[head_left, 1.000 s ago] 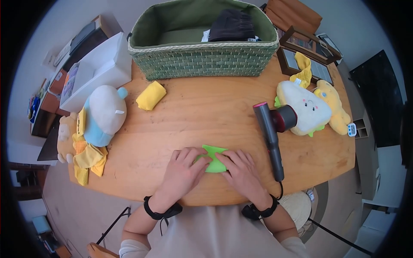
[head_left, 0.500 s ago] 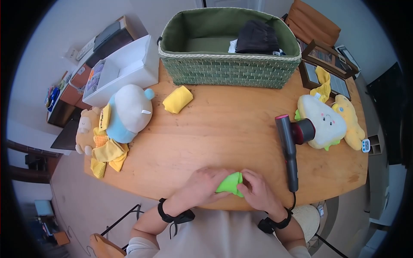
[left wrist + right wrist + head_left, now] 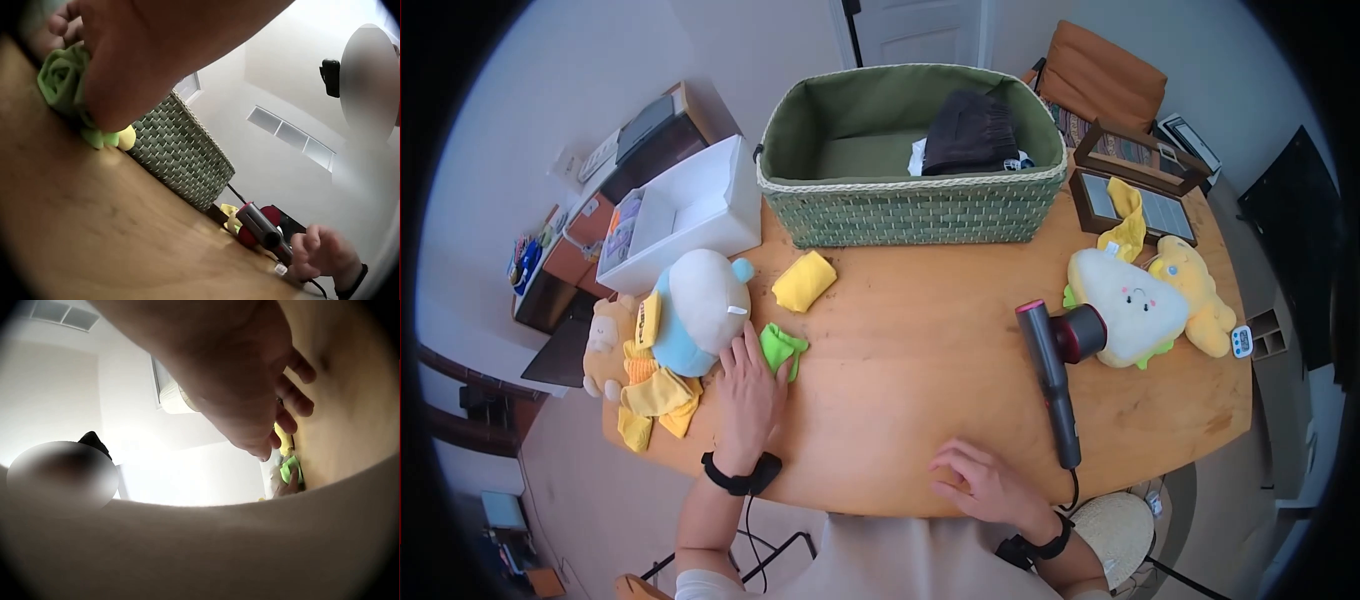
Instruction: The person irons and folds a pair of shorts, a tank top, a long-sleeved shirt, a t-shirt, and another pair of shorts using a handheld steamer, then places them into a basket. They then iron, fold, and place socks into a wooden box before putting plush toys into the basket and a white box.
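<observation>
A rolled green cloth [image 3: 782, 350] lies on the left part of the table, one loose corner sticking out to the right. My left hand [image 3: 748, 395] is right beside it, fingers stretched forward and thumb against its near side. In the left wrist view the spiral end of the green cloth [image 3: 61, 80] shows under the hand, part of it hidden by the thumb. Those fingertips reach to the blue and white plush toy [image 3: 705, 310]. Over the table's front edge my right hand [image 3: 985, 485] hovers, fingers loosely bent and holding nothing.
A rolled yellow cloth [image 3: 804, 281] lies behind the green one. Yellow cloths [image 3: 658, 393] and a bear plush [image 3: 607, 345] sit far left. A green woven basket [image 3: 920, 215] and white box [image 3: 675, 225] stand behind. A hair dryer [image 3: 1055, 385] and sandwich plush [image 3: 1125, 305] lie right.
Both hands were folding the green cloth at the front middle. The left hand has carried it to the left, beside the plush toy; the right hand has let go and stays near the front edge.
</observation>
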Motion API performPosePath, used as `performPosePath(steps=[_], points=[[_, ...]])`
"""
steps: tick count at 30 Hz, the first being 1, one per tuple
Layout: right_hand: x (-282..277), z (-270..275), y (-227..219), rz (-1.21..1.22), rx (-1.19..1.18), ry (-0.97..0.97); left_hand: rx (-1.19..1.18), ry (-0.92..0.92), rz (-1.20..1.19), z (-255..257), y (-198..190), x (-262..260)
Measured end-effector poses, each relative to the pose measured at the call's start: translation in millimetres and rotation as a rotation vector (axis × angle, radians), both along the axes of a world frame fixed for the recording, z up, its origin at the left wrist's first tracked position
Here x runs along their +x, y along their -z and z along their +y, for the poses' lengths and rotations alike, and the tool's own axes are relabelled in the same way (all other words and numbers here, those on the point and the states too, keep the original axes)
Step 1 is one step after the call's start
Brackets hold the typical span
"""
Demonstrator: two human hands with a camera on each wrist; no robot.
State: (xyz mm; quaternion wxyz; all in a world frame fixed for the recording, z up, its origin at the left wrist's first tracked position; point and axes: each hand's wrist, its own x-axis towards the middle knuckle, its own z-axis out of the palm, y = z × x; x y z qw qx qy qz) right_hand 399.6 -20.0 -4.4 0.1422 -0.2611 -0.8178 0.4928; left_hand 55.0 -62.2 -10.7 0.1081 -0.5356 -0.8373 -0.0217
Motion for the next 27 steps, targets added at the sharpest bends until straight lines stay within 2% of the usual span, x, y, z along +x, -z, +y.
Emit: performPosePath(steps=[2, 3, 5, 10, 13, 18, 23, 25, 27], points=[[0, 0, 4, 0.115, 0.039, 0.043, -0.084, 0.031, 0.078, -5, -18, 11], [0, 1, 6, 0.117, 0.044, 0.045, -0.079, 0.032, 0.081, -8, -13, 10], [3, 0, 8, 0.142, 0.045, 0.106, -0.117, 0.122, 0.263, -12, 4, 4], [9, -2, 13, 0.091, 0.071, 0.092, -0.047, 0.073, 0.257, 8, 17, -14], [11, -5, 17, 0.099, 0.096, 0.084, -0.032, 0.127, 0.316, 10, 21, -19], [16, -13, 28, 0.126, 0.134, 0.152, -0.072, 0.146, 0.134, 0, -2, -2], [19, -14, 28, 0.157, 0.102, 0.174, -0.082, 0.215, 0.077, -5, -20, 20], [23, -14, 30, 0.130, 0.133, 0.125, -0.082, 0.197, 0.067, -10, -23, 23], [21, -14, 31, 0.123, 0.159, 0.033, -0.080, 0.290, -0.010, -9, -22, 25]])
